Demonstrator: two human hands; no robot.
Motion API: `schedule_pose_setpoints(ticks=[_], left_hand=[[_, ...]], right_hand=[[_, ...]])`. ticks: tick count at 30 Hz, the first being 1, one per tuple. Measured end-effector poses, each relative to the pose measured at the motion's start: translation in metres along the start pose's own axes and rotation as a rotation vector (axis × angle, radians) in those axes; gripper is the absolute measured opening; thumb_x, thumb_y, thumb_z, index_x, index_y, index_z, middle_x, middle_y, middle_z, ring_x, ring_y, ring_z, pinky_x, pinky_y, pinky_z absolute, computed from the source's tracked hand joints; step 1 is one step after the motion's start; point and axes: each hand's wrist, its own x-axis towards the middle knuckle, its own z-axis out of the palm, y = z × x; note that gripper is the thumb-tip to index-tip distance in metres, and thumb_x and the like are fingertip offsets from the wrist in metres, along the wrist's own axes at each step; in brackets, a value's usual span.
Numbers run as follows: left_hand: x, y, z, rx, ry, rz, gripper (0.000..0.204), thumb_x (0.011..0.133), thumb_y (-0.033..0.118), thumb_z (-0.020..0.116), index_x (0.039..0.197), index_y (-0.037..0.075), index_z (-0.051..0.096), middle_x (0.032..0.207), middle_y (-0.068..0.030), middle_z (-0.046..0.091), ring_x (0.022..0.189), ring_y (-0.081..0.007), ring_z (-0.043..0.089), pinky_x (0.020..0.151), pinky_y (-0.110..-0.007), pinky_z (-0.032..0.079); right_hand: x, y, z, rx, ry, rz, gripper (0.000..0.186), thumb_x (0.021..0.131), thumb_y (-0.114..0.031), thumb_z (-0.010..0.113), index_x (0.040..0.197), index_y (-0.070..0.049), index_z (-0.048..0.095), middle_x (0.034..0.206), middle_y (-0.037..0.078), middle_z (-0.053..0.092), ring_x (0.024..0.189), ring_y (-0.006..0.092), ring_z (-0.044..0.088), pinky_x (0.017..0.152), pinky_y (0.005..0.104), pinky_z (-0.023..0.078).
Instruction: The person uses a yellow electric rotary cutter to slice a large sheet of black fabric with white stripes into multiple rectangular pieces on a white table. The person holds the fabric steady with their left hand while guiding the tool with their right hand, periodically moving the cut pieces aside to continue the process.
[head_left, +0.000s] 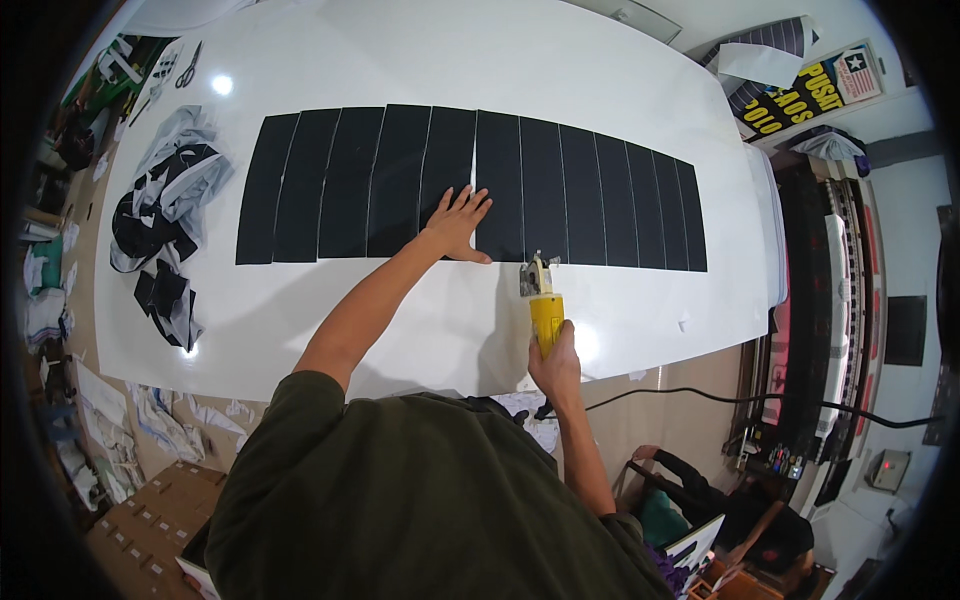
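Observation:
Black fabric [395,180] lies flat across the white table [420,320], divided by thin pale lines into several side-by-side strips. Near its middle, my left hand [458,225] presses down on it with the fingers spread, beside a narrow gap where white shows between two strips. My right hand [557,365] is wrapped around the yellow body of an electric fabric cutter [546,312]. The cutter's metal head is at the near edge of the fabric, by a line between two strips to the right of my left hand. Its blade is too small to make out.
Crumpled black and grey fabric scraps [165,215] are heaped at the table's left end, with scissors [188,66] beyond. A black cord [720,400] runs off to the right. A long machine [840,320] stands beyond the right end. Another person [750,530] is at lower right.

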Motion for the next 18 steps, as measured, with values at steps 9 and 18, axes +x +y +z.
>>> schedule_pose_setpoints(ticks=[9, 18], left_hand=[[-0.001, 0.001, -0.001, -0.008, 0.005, -0.004, 0.133, 0.073, 0.083, 0.070, 0.169, 0.008, 0.016, 0.177, -0.0140, 0.008, 0.163, -0.0357, 0.003, 0.131, -0.057, 0.002], [-0.003, 0.000, -0.001, -0.036, 0.020, -0.004, 0.132, 0.072, 0.080, 0.073, 0.169, 0.008, 0.018, 0.177, -0.0125, 0.009, 0.163, -0.0353, 0.002, 0.131, -0.056, 0.000]], right_hand=[[0.025, -0.012, 0.002, -0.012, -0.021, -0.018, 0.060, 0.096, -0.019, 0.069, 0.135, 0.010, 0.034, 0.113, 0.043, 0.061, 0.097, 0.0604, 0.065, 0.081, 0.0576, 0.057], [0.049, -0.019, 0.004, -0.034, -0.025, -0.014, 0.060, 0.096, -0.020, 0.068, 0.135, 0.010, 0.035, 0.115, 0.044, 0.061, 0.101, 0.0601, 0.064, 0.086, 0.0575, 0.056]])
